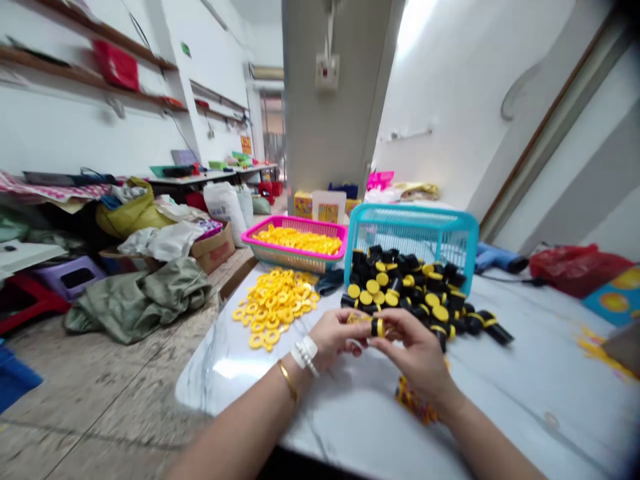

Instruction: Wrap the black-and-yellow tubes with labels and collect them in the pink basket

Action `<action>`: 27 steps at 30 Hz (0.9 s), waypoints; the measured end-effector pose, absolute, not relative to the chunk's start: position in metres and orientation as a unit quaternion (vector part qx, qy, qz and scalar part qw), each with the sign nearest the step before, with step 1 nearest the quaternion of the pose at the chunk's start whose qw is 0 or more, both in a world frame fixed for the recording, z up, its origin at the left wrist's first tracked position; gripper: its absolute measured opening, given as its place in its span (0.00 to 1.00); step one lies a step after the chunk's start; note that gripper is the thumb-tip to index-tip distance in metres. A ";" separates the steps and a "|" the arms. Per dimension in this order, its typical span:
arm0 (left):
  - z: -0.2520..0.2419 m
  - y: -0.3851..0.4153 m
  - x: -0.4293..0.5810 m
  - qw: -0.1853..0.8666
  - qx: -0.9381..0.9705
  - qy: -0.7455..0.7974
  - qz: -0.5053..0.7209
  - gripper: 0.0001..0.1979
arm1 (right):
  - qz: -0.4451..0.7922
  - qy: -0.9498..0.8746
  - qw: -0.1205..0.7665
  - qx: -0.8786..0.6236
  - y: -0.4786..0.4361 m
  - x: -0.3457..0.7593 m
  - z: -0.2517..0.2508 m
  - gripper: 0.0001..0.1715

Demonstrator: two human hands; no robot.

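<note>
Over the marble-patterned table, my left hand [334, 337] and my right hand [417, 350] meet, fingers closed on a small black-and-yellow cylindrical piece [379, 327]. Parts of it are covered by the fingers, and its detail is blurred. Just behind my hands lies a heap of black cylinders with yellow caps [395, 287], spilling from a tipped blue basket [413, 215]. To the left of my left hand is a pile of flat yellow rings [275, 300]. Partly hidden under my right wrist is a bundle of small multicoloured pieces [416, 403].
A pink-rimmed basket [247, 238] of yellow parts stands behind the rings. A dark cloth [330, 283] lies between the two baskets. On the right are a blue heat-gun-shaped tool [500, 257] and a red plastic bag [570, 270]. Sacks [225, 207] and boxes crowd the floor at left.
</note>
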State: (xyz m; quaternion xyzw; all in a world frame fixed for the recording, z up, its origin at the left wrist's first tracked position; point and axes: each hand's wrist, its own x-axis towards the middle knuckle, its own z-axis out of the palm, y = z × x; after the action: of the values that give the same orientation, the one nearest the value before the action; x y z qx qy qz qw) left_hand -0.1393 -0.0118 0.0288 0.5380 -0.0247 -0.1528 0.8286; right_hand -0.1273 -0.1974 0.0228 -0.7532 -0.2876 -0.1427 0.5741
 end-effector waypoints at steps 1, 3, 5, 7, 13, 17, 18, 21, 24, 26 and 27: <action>0.027 -0.011 -0.138 0.826 0.544 -0.024 -0.144 0.27 | -0.135 -0.302 0.564 -0.756 -0.197 -0.127 0.022 0.15; 0.022 -0.009 -0.135 0.824 0.555 -0.024 -0.113 0.26 | -0.135 -0.315 0.555 -0.758 -0.195 -0.126 0.020 0.13; 0.018 -0.009 -0.132 0.817 0.569 -0.039 -0.089 0.24 | -0.143 -0.316 0.549 -0.761 -0.193 -0.125 0.018 0.16; 0.016 -0.009 -0.133 0.811 0.578 -0.049 -0.081 0.24 | -0.155 -0.317 0.534 -0.769 -0.192 -0.125 0.017 0.17; 0.023 -0.005 -0.140 0.832 0.536 -0.024 -0.142 0.28 | -0.242 -0.366 0.459 -0.773 -0.199 -0.130 0.024 0.12; 0.024 -0.006 -0.138 0.812 0.568 -0.074 -0.111 0.23 | -0.243 -0.342 0.482 -0.769 -0.204 -0.130 0.023 0.13; 0.024 -0.008 -0.138 0.801 0.584 -0.099 -0.088 0.22 | -0.226 -0.323 0.511 -0.764 -0.204 -0.130 0.021 0.14; 0.027 -0.013 -0.139 0.768 0.623 -0.147 -0.032 0.19 | -0.122 -0.240 0.621 -0.736 -0.202 -0.130 0.017 0.18; 0.031 -0.014 -0.142 0.746 0.645 -0.163 -0.022 0.18 | -0.031 -0.187 0.673 -0.715 -0.201 -0.128 0.016 0.20; 0.031 -0.012 -0.141 0.743 0.651 -0.153 -0.036 0.21 | -0.031 -0.198 0.675 -0.710 -0.201 -0.127 0.015 0.19; 0.031 -0.011 -0.140 0.745 0.650 -0.142 -0.047 0.23 | -0.050 -0.215 0.669 -0.710 -0.201 -0.127 0.015 0.18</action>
State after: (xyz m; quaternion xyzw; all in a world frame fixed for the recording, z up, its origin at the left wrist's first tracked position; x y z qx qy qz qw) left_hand -0.1404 -0.0113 0.0306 0.6496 -0.1420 -0.0469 0.7454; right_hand -0.1271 -0.2011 0.0149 -0.7097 -0.2147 -0.0499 0.6692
